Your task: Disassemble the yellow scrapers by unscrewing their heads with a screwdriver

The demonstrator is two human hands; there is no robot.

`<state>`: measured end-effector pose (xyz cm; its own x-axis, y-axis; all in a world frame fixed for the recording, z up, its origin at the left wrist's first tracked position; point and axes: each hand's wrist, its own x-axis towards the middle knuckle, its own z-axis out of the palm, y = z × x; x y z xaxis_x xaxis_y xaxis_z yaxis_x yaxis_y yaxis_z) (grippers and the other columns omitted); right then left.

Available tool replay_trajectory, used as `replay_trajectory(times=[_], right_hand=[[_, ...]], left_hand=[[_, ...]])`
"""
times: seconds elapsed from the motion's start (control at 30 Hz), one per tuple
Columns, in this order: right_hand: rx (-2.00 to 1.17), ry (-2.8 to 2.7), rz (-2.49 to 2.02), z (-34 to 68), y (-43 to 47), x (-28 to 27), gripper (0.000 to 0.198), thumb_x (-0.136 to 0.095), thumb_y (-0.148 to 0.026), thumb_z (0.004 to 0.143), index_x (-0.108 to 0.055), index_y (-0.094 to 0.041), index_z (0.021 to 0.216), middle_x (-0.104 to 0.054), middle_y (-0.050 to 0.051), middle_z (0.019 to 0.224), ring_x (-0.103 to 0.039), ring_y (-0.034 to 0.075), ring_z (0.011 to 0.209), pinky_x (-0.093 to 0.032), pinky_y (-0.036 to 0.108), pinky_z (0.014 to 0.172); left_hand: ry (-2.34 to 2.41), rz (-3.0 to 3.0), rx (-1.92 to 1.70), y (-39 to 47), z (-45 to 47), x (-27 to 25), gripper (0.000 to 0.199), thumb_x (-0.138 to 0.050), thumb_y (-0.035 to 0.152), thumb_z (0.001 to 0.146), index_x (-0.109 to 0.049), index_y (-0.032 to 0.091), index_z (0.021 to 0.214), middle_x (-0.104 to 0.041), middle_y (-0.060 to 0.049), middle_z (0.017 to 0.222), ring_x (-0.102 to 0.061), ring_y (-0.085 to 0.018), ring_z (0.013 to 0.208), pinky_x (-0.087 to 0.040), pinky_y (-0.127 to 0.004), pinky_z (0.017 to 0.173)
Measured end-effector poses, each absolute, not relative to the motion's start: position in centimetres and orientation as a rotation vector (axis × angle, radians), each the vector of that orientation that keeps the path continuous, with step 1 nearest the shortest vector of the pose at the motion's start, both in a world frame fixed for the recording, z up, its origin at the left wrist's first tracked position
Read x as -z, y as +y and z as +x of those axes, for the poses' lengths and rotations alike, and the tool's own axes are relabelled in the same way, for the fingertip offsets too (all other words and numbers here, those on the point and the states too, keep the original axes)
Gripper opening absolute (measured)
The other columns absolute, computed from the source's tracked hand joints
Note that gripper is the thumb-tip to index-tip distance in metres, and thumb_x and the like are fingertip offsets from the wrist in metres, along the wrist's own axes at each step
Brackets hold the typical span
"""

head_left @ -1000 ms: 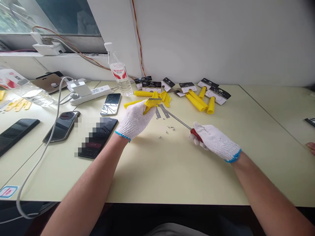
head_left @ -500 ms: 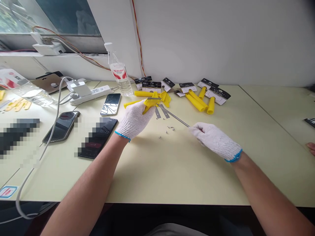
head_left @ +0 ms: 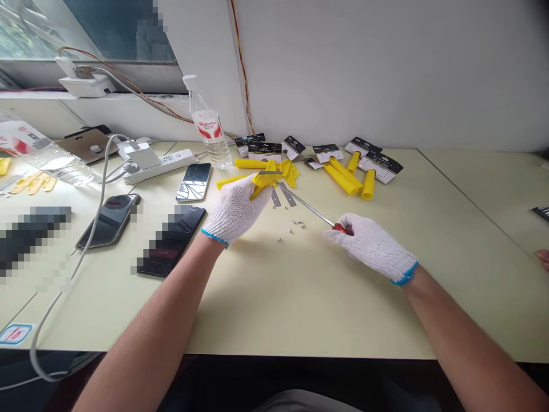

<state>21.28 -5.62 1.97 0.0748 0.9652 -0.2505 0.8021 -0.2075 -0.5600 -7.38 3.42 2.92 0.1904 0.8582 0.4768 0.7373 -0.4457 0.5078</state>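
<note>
My left hand (head_left: 240, 206), in a white knit glove, is closed around a yellow plastic scraper head (head_left: 262, 179) with a metal blade (head_left: 270, 172) along its top. My gloved right hand (head_left: 371, 243) grips a screwdriver (head_left: 311, 209) by its red handle, most of which the fingers cover. The long shaft points up and left, its tip at the scraper head; whether it sits in a screw I cannot tell. Loose grey blades (head_left: 286, 194) lie on the table just below, with several small screws (head_left: 294, 222) nearby. More yellow scraper heads (head_left: 290, 173) lie behind my left hand.
Yellow tube handles (head_left: 343, 176) with black-and-white cards lie at the back. A water bottle (head_left: 210, 134), power strip (head_left: 165, 163) and several phones (head_left: 194, 182) occupy the left. A white cable (head_left: 102, 189) hangs over the table edge. Another person's fingers (head_left: 544, 257) show at far right.
My right hand's fingers have shifted on the screwdriver, and its red handle now shows. The tip stays at the scraper head; my left hand has hardly moved.
</note>
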Motion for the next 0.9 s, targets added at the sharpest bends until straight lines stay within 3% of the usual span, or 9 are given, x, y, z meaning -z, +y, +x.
replay_trajectory(times=[0.17, 0.27, 0.43, 0.6, 0.77, 0.9], right_hand=[[-1.052, -1.741, -1.845, 20.8, -6.0, -2.9, 0.057, -0.034, -0.066, 0.106, -0.060, -0.022, 0.082, -0.059, 0.001, 0.069, -0.049, 0.016, 0.062, -0.039, 0.031, 0.062], [-0.955, -1.711, -1.915, 20.4, -6.0, -3.1, 0.050, -0.044, -0.062, 0.104, -0.055, -0.021, 0.077, -0.056, 0.001, 0.068, -0.047, 0.015, 0.060, -0.035, 0.031, 0.059], [-0.968, -1.733, -1.997, 20.3, -6.2, -3.0, 0.044, -0.061, -0.066, 0.095, -0.055, -0.023, 0.085, -0.055, -0.002, 0.067, -0.045, 0.014, 0.056, -0.033, 0.029, 0.053], [-1.333, -1.506, -1.762, 20.0, -6.3, -3.3, 0.057, -0.047, -0.073, 0.098, -0.055, -0.021, 0.077, -0.055, 0.002, 0.068, -0.045, 0.013, 0.055, -0.036, 0.029, 0.053], [-0.939, -1.720, -1.973, 21.0, -6.0, -2.9, 0.048, -0.057, -0.067, 0.097, -0.055, -0.021, 0.082, -0.053, -0.001, 0.069, -0.042, 0.012, 0.057, -0.032, 0.028, 0.053], [-1.127, -1.701, -1.894, 21.0, -6.1, -2.9, 0.056, -0.043, -0.073, 0.102, -0.058, -0.021, 0.088, -0.056, 0.000, 0.070, -0.044, 0.014, 0.059, -0.034, 0.029, 0.054]], left_hand=[[1.570, 2.287, -1.071, 3.5, -7.4, -2.9, 0.033, -0.063, 0.033, 0.092, -0.046, 0.021, 0.066, -0.046, 0.002, 0.058, -0.048, -0.015, 0.061, -0.037, -0.027, 0.059], [1.576, 2.272, -1.089, 3.5, -7.4, -3.0, 0.030, -0.063, 0.031, 0.091, -0.047, 0.021, 0.068, -0.048, 0.002, 0.059, -0.049, -0.015, 0.061, -0.036, -0.028, 0.059], [1.575, 2.280, -1.099, 3.4, -7.3, -3.0, 0.029, -0.063, 0.030, 0.091, -0.048, 0.022, 0.068, -0.046, 0.002, 0.058, -0.049, -0.015, 0.061, -0.037, -0.028, 0.059], [1.592, 2.285, -1.108, 3.4, -7.3, -3.0, 0.032, -0.064, 0.030, 0.091, -0.046, 0.022, 0.066, -0.044, 0.002, 0.057, -0.047, -0.015, 0.060, -0.036, -0.029, 0.059], [1.603, 2.295, -1.107, 3.4, -7.3, -3.3, 0.035, -0.064, 0.029, 0.091, -0.041, 0.022, 0.065, -0.041, 0.003, 0.058, -0.044, -0.014, 0.061, -0.034, -0.029, 0.061], [1.609, 2.286, -1.048, 3.1, -7.2, -3.5, 0.036, -0.062, 0.029, 0.094, -0.039, 0.022, 0.068, -0.041, 0.003, 0.060, -0.043, -0.013, 0.061, -0.034, -0.028, 0.063]])
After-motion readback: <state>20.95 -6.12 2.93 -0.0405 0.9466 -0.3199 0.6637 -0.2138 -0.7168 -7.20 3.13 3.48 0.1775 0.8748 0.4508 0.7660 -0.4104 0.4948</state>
